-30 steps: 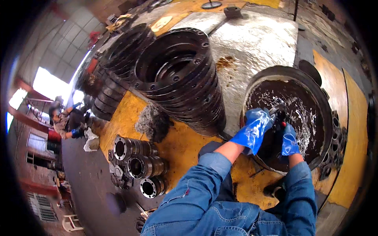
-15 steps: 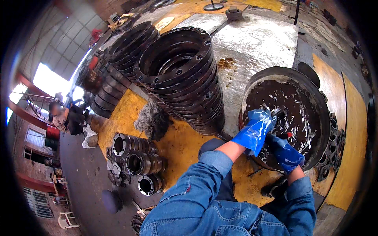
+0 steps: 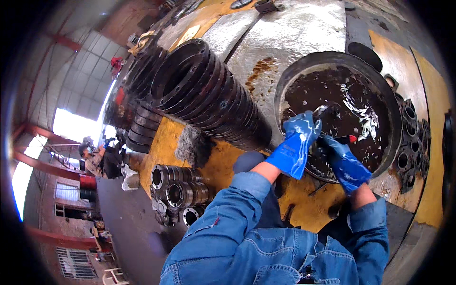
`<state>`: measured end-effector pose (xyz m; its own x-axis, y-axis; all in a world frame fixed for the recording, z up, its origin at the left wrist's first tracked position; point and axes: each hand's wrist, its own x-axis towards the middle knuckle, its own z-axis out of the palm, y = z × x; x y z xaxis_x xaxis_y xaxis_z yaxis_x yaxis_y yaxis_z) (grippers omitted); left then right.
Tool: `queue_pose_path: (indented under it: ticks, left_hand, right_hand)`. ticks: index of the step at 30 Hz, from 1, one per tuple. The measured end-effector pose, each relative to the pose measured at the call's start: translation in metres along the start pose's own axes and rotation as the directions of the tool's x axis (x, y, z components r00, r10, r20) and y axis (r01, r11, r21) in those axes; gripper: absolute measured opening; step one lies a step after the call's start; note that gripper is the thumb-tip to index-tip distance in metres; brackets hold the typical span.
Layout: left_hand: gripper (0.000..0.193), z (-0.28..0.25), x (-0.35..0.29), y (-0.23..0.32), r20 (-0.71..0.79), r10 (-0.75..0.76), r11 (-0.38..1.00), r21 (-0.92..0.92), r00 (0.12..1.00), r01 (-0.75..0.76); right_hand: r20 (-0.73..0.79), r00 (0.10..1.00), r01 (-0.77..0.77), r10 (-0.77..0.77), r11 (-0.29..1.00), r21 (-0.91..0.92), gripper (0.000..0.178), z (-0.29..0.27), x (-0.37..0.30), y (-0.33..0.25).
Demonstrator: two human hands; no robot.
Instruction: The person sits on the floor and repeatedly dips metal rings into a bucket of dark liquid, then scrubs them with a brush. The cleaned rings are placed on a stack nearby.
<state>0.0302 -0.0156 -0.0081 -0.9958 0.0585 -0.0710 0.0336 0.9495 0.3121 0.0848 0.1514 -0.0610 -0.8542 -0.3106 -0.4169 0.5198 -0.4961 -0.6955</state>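
Note:
Over a round tub (image 3: 283, 85) of dark, foamy liquid, both my hands wear wet blue rubber gloves. My left hand (image 3: 299, 140) is closed on a dark, shiny metal part (image 3: 321, 112), its kind mostly hidden by the glove. Close beside it, my right hand (image 3: 344, 161) is closed round a tool with a dark handle and a red tip (image 3: 352, 138). The tool's working end cannot be made out. White foam (image 3: 368, 123) streaks the liquid beyond my hands.
A tall stack of dark flanged rings (image 3: 213, 90) stands left of the tub. Nearer lie metal cylinder sleeves (image 3: 183, 194) and a grey rag bundle (image 3: 190, 142). Dark ringed parts (image 3: 409, 137) line the tub's right. Another person (image 3: 102, 159) is at far left.
The view has shifted, so tub and stack appear tilted differently. My hands stay together over the tub's near-left side, still gripping. The foam has drifted into a streak on the right.

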Motion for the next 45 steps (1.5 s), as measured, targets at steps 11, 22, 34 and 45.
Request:
queue_pose_path:
  ticks: [11,22,34,45]
  left_hand:
    - [0.047,0.074,0.020,-0.082,-0.214,0.211,0.887,-0.368,0.954,-0.279]
    - [0.062,-0.047,0.056,0.033,0.449,0.188,0.981,-0.129,0.873,-0.145]
    - [0.060,-0.025,0.134,0.040,0.645,0.154,0.986,-0.149,0.748,-0.075]
    - [0.046,0.022,-0.006,-0.036,0.065,0.064,0.866,-0.500,0.996,-0.023]
  right_hand:
    - [0.051,0.996,0.083,-0.070,0.607,-0.790,0.038,0.015,-0.008,-0.006]
    - [0.224,0.857,0.515,-0.464,0.798,-0.314,0.029,-0.048,0.027,0.021]
    - [-0.015,0.979,0.086,-0.204,0.478,-0.874,0.039,-0.016,0.019,0.025]
    - [0.262,0.878,0.468,-0.401,0.605,-0.644,0.032,-0.032,0.007,0.018]
